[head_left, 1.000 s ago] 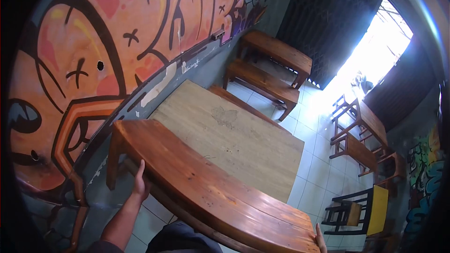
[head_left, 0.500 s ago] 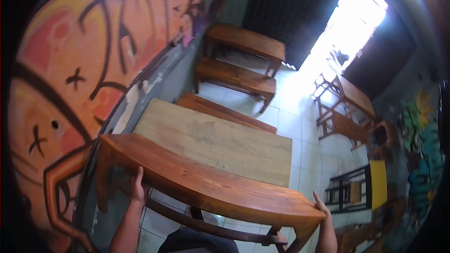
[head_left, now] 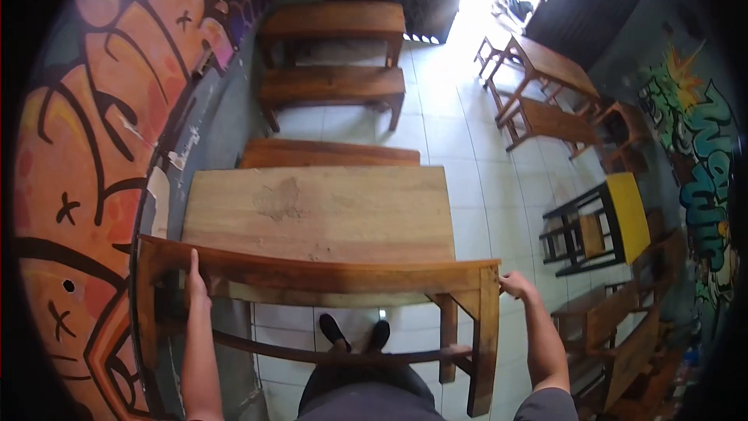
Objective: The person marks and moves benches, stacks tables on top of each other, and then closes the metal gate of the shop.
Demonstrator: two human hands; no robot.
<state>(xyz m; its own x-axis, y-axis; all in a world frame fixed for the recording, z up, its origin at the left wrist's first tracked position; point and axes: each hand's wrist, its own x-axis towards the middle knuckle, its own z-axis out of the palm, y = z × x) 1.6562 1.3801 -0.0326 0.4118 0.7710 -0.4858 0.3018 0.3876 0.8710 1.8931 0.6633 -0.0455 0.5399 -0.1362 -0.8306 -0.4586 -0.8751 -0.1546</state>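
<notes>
Across the front of my body is a reddish-brown wooden bench (head_left: 327,274), its seat edge facing me and its legs and stretcher hanging below. My left hand (head_left: 196,284) is at the bench's near side toward the left, thumb raised along the edge, its other fingers hidden behind the wood. At the bench's right end, my right hand (head_left: 514,285) grips the corner with curled fingers. Directly beyond the bench stands a table with a pale, worn wooden top (head_left: 351,206), partly covered by the bench's edge.
Another bench (head_left: 327,153) is behind the pale table, with a bench (head_left: 335,86) and a table (head_left: 335,19) farther back. A painted wall (head_left: 70,164) runs along the left. On the right are a yellow-topped stool (head_left: 627,218), a wooden table (head_left: 557,65) and more benches. My feet are below.
The bench has tipped so its near side and legs show more, and it now lies level across the view. My right hand has moved up and left. The view has turned and shifted.
</notes>
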